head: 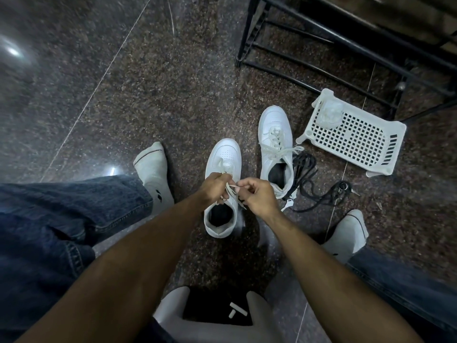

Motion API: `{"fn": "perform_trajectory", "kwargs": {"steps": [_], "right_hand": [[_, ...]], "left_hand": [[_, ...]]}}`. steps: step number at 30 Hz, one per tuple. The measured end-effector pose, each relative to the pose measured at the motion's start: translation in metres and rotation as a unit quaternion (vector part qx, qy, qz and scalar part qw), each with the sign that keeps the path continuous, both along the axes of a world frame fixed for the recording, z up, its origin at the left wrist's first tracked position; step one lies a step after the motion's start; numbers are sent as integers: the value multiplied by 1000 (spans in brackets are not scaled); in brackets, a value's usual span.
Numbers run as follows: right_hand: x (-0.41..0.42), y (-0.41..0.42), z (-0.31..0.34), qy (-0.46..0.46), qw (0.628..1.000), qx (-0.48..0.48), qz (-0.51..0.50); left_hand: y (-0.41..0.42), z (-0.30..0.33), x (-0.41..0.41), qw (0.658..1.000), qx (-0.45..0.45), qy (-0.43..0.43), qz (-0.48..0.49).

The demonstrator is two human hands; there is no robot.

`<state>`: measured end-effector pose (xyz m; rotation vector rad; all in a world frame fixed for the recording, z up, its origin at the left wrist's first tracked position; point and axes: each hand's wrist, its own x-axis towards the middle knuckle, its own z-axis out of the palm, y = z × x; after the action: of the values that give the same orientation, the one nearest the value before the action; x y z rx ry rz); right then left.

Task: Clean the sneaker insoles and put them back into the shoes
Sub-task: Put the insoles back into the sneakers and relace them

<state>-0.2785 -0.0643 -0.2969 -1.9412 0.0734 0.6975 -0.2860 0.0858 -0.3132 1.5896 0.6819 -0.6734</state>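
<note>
Two white sneakers stand on the dark stone floor. Over the near sneaker (223, 154), my left hand (214, 188) and my right hand (257, 194) each pinch an end of its white laces (230, 188). A dark insole (220, 215) shows inside its opening. The far sneaker (274, 127) stands to the right with its laces tied in a bow, and a dark insole (277, 173) lies inside it too.
A white perforated plastic basket (356, 137) lies overturned at the right with a clear cup on it. A black cord (314, 186) lies coiled beside the far sneaker. A black metal rack (321, 45) stands behind. My socked feet (154, 174) flank the shoes.
</note>
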Motion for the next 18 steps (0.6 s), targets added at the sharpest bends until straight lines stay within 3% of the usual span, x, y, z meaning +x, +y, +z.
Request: {"fn": "perform_trajectory", "kwargs": {"steps": [4, 8, 13, 18], "right_hand": [[2, 1, 3, 70, 997, -1, -41], [-2, -10, 21, 177, 980, 26, 81], [-5, -5, 27, 184, 963, -13, 198], [-9, 12, 13, 94, 973, -57, 202]], "left_hand": [[4, -2, -3, 999, -6, -22, 40], [2, -5, -7, 997, 19, -61, 48], [-6, -7, -7, 993, 0, -60, 99], [-5, -9, -7, 993, -2, -44, 113]]}}
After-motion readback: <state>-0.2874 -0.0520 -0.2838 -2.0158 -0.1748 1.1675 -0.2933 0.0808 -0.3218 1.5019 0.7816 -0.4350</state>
